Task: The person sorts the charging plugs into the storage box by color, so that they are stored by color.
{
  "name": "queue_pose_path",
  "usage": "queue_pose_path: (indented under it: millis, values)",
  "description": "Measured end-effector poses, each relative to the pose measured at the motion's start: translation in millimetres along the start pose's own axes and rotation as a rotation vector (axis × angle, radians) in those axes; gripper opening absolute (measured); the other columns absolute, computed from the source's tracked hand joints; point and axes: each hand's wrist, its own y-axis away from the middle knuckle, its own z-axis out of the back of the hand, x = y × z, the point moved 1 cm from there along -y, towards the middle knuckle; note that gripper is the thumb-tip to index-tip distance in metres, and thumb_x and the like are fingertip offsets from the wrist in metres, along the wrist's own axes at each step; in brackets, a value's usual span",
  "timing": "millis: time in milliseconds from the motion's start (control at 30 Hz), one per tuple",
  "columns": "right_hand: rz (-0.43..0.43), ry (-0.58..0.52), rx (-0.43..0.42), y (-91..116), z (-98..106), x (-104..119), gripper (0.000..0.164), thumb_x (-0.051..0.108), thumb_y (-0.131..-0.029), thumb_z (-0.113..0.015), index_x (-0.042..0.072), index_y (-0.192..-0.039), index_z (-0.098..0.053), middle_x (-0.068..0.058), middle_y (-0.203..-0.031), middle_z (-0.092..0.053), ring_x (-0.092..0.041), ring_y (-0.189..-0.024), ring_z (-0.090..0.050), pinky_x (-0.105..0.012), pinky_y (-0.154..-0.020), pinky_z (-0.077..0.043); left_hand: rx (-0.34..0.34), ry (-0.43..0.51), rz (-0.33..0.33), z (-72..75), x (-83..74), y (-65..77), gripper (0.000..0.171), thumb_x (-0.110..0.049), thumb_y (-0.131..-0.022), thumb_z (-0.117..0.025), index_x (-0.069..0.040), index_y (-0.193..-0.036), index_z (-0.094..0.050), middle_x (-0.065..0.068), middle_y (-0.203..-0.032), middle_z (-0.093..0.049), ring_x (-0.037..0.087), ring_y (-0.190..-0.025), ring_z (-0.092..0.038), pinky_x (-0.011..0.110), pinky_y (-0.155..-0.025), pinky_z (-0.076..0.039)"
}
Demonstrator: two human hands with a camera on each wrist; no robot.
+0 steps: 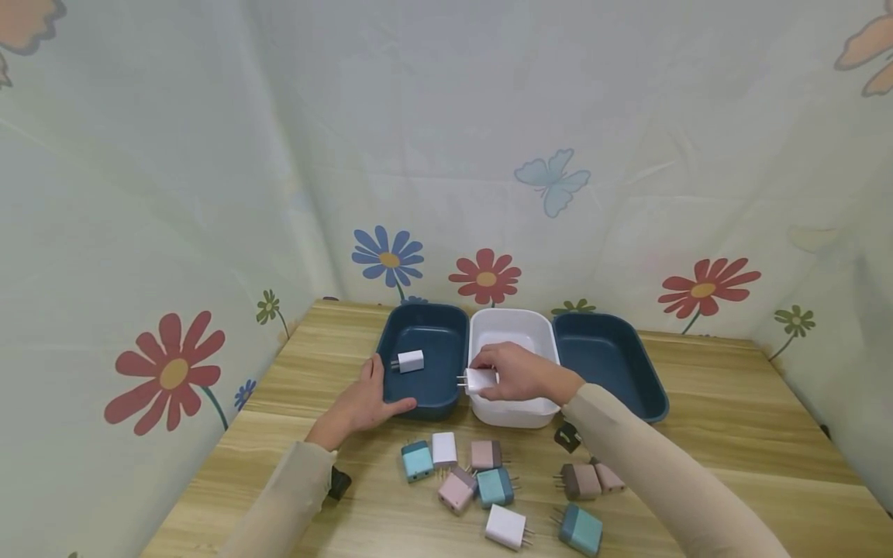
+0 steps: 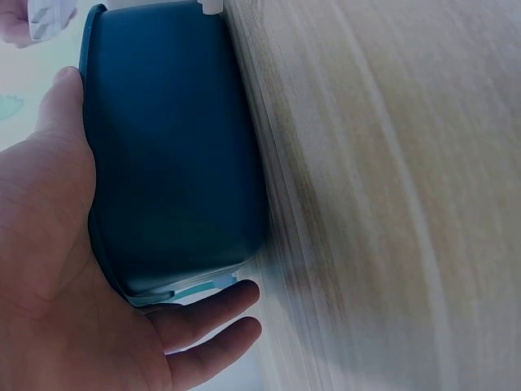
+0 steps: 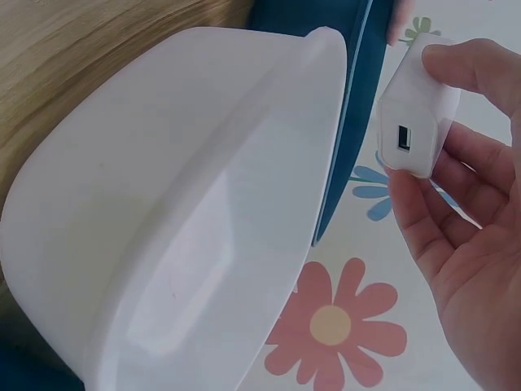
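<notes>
My right hand (image 1: pixel 512 372) pinches a white USB charger (image 1: pixel 481 380) above the white bin (image 1: pixel 512 418), its metal prongs pointing left. The charger's USB port shows in the right wrist view, between thumb and fingers. My left hand (image 1: pixel 363 399) rests against the corner of the left dark blue bin (image 1: pixel 436 408), thumb along the front rim and fingers at the left side. In the left wrist view, two of its fingers (image 2: pixel 216 338) extend loosely past the bin wall. Another white charger (image 1: pixel 410 361) lies inside that blue bin.
A second dark blue bin (image 1: pixel 614 353) stands right of the white one. In front lie several chargers: teal ones (image 1: pixel 495 488), pink ones (image 1: pixel 456 490) and white ones (image 1: pixel 505 527). More lie to the right, near a teal charger (image 1: pixel 580 530). A flowered curtain (image 1: pixel 446 155) hangs behind the table.
</notes>
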Motion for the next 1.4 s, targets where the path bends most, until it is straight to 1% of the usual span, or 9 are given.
queue_pose_path:
  millis: [300, 667, 867, 1100, 1400]
  values:
    - [-0.056, -0.007, 0.021, -11.3, -6.5, -3.5, 0.038, 0.028, -0.078, -0.076, 0.014, -0.113, -0.067, 0.004, -0.103, -0.064, -0.008, -0.086, -0.055, -0.026, -0.083, -0.049, -0.008, -0.005, -0.002, -0.7, 1.0, -1.0, 0.117, -0.065, -0.079, -0.061, 0.008, -0.147, 0.0, 0.028, -0.152, -0.008, 0.043, -0.124, -0.042, 0.051, -0.097, -0.039]
    - [-0.062, 0.024, 0.026, -27.6, -13.0, -7.0, 0.038, 0.028, -0.078, -0.076, 0.014, -0.112, -0.067, 0.003, -0.103, -0.064, -0.009, -0.087, -0.055, -0.026, -0.082, -0.048, -0.015, -0.007, -0.002, -2.5, 3.5, -2.1, 0.118, -0.067, -0.078, -0.06, 0.008, -0.147, -0.001, 0.029, -0.151, -0.01, 0.043, -0.122, -0.044, 0.051, -0.096, -0.04]
    - [-0.069, 0.013, 0.031, -34.5, -14.5, -7.4, 0.038, 0.029, -0.078, -0.076, 0.014, -0.112, -0.067, 0.003, -0.103, -0.064, -0.01, -0.088, -0.056, -0.027, -0.083, -0.049, -0.013, -0.009, -0.001, -1.5, 1.9, -1.1, 0.118, -0.067, -0.078, -0.06, 0.008, -0.147, -0.001, 0.029, -0.151, -0.01, 0.042, -0.122, -0.044, 0.051, -0.096, -0.04]
    - [-0.096, 0.004, 0.048, -40.9, -16.6, -7.6, 0.04, 0.031, -0.079, -0.075, 0.015, -0.114, -0.067, 0.003, -0.104, -0.064, -0.01, -0.089, -0.056, -0.027, -0.084, -0.049, -0.005, -0.007, 0.016, -0.5, 0.9, 0.7, 0.118, -0.067, -0.078, -0.06, 0.007, -0.148, -0.001, 0.028, -0.152, -0.009, 0.042, -0.123, -0.043, 0.051, -0.097, -0.039]
    - [-0.097, 0.011, 0.034, -46.9, -17.2, -7.1, 0.041, 0.029, -0.08, -0.075, 0.012, -0.115, -0.067, 0.0, -0.105, -0.064, -0.012, -0.09, -0.056, -0.028, -0.085, -0.048, 0.0, -0.004, 0.02, 1.3, -1.6, 3.8, 0.117, -0.066, -0.079, -0.06, 0.007, -0.148, 0.0, 0.028, -0.152, -0.008, 0.042, -0.122, -0.044, 0.05, -0.097, -0.04]
